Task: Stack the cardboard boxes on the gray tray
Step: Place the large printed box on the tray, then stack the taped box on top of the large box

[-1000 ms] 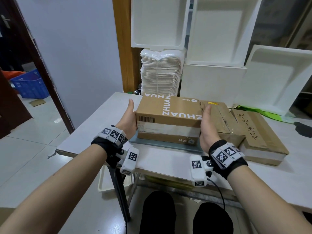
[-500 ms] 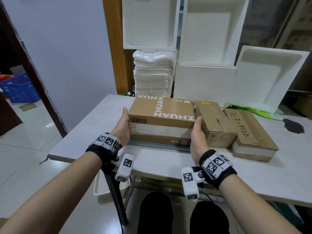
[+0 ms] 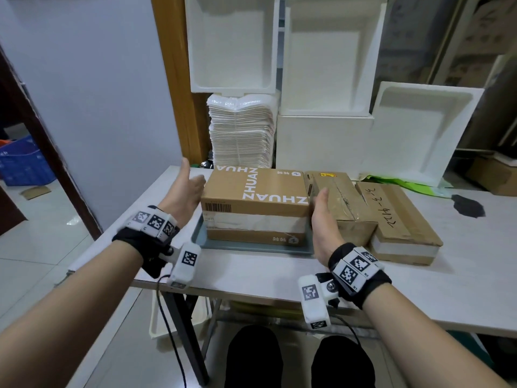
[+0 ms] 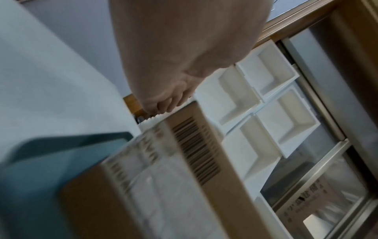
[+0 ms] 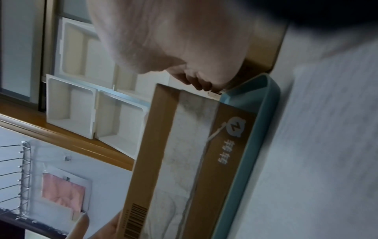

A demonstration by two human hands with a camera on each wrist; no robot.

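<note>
A brown cardboard box printed ZHUAN (image 3: 253, 191) sits flat on the gray tray (image 3: 251, 247) near the table's front edge. My left hand (image 3: 187, 189) hovers just off the box's left end with the thumb up and the fingers loose, holding nothing. My right hand (image 3: 321, 217) lies along the box's right end, thumb on top; its fingers are hidden in the gap beside a taped cardboard box (image 3: 344, 203). A flat cardboard box with handwriting (image 3: 397, 217) lies further right. The wrist views show the box (image 4: 163, 186) (image 5: 184, 145) inside the tray rim (image 4: 40, 169) (image 5: 255, 129).
White foam containers (image 3: 324, 141) and a stack of white trays (image 3: 240, 133) stand along the table's back edge. A green bag (image 3: 391, 183) and a dark object (image 3: 467, 208) lie at the back right. The table's left edge (image 3: 117, 233) drops to a tiled floor.
The ZHUAN box has come down to rest on the tray. My left hand has let go and drawn away to the left. My right hand stays at the right end.
</note>
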